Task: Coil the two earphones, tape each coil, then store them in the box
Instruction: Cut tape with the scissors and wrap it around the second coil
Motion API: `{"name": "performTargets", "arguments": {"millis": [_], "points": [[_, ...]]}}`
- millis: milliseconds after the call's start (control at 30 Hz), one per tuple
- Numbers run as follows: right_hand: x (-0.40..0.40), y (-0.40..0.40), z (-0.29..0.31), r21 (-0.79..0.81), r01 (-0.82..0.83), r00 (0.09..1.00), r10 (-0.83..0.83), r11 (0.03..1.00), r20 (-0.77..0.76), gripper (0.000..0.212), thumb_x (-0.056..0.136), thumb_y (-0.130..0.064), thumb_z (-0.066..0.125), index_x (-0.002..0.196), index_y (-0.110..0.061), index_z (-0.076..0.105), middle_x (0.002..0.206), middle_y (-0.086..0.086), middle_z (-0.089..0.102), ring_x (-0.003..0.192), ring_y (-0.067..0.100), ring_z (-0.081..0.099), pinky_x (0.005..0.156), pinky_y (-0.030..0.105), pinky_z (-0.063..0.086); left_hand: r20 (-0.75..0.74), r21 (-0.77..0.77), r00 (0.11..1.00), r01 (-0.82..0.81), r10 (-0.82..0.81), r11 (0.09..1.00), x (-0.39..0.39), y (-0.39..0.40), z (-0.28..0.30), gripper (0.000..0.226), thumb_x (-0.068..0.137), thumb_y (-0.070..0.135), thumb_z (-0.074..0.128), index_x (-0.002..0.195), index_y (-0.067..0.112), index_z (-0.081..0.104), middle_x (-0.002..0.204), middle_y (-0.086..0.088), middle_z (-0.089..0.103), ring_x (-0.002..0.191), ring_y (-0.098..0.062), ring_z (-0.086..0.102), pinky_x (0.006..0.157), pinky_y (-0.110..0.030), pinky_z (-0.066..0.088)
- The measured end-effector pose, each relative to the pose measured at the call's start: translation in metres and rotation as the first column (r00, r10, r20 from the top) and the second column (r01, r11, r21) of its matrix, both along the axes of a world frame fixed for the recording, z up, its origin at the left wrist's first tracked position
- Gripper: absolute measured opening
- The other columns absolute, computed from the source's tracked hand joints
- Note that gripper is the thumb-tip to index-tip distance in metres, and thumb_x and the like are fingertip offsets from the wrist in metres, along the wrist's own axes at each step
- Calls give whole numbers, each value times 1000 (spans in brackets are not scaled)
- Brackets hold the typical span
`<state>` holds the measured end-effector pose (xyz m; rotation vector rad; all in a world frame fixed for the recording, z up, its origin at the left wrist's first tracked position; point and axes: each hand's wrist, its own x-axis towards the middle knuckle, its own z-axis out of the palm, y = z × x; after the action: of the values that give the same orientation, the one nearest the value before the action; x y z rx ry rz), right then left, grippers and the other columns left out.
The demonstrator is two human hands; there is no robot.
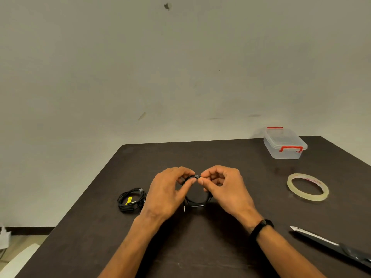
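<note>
A black earphone coil [197,202] stands upright above the dark table [220,155], its jack plug hanging at the lower left. My left hand [168,193] and my right hand [224,187] both pinch the top of this coil, fingertips meeting around a small strip of tape there. A second black earphone coil [131,200] with a yellow tag lies flat on the table to the left of my left hand. The clear tape roll [308,186] lies at the right. The clear plastic box [284,144] with red clips stands closed at the far right.
A utility knife [329,244] with its blade out lies at the near right of the table. The table's left edge drops to the floor, where white objects [12,257] sit. A plain wall rises behind the table.
</note>
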<state>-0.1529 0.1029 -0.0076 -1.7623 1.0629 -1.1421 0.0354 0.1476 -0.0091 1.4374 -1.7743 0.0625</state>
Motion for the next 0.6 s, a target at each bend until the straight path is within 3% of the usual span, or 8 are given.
{"name": "performTargets", "arguments": {"millis": [233, 367, 467, 600], "points": [[-1, 0, 2, -31, -28, 999, 28, 999, -16, 10, 88, -20, 84, 91, -25, 76, 82, -2, 76, 75, 11, 75, 76, 36, 65, -168, 76, 986, 32, -19, 997, 1, 0, 5, 13, 97, 35, 71, 99, 29, 82, 91, 20, 78, 88, -1, 71, 74, -19, 53], [0, -2, 2, -75, -36, 999, 35, 996, -12, 12, 87, -20, 85, 91, -27, 76, 83, -5, 76, 79, 10, 74, 77, 36, 64, -350, 214, 936, 111, -30, 971, 2, 1, 9, 16, 100, 31, 68, 92, 27, 80, 83, 11, 78, 83, -5, 73, 77, -25, 56], [0, -2, 3, -105, -45, 999, 45, 993, -2, 12, 86, -21, 86, 90, -28, 76, 83, -6, 76, 79, 10, 73, 77, 36, 64, -550, 282, 835, 217, -28, 934, 3, 1, 12, 18, 99, 28, 69, 91, 18, 81, 83, -3, 79, 81, -13, 73, 80, -40, 59], [0, -2, 2, -116, -75, 996, 80, 990, 34, 13, 86, -21, 86, 91, -28, 77, 86, -6, 77, 81, 12, 74, 80, 39, 64, -785, 308, 618, 333, 40, 891, 0, 6, 19, 20, 96, 20, 72, 89, 4, 81, 83, -15, 77, 76, -20, 69, 70, -29, 60]]}}
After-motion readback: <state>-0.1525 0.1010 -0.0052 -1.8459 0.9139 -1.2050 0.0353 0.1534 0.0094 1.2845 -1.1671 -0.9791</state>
